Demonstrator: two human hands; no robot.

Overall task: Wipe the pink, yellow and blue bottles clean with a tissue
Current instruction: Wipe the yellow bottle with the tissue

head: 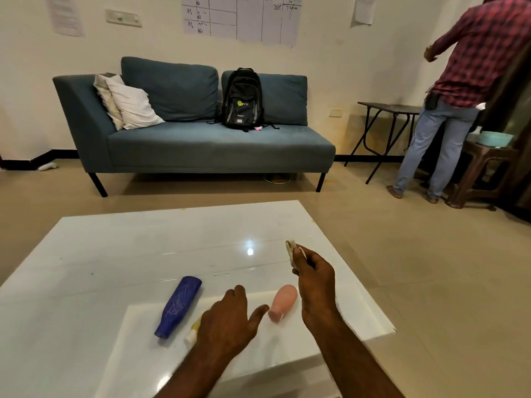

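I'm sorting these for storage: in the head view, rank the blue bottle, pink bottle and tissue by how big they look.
1. blue bottle
2. pink bottle
3. tissue, partly hidden, bunched in the right hand

Three bottles on the white table (115, 254): one blue (178, 305), one pink (283, 303), one yellow (193, 331) (mostly hidden under a hand). One tissue (290, 249). Two hands: left (230, 320), right (314, 278). One sofa (201, 139) carrying two back cushions (169, 87), two pale pillows (130, 106) and one backpack (242, 100). One folding table (385, 110), one stool (482, 173), one bowl (491, 138). One standing person (459, 81). Four sheets (241, 15) on the wall.
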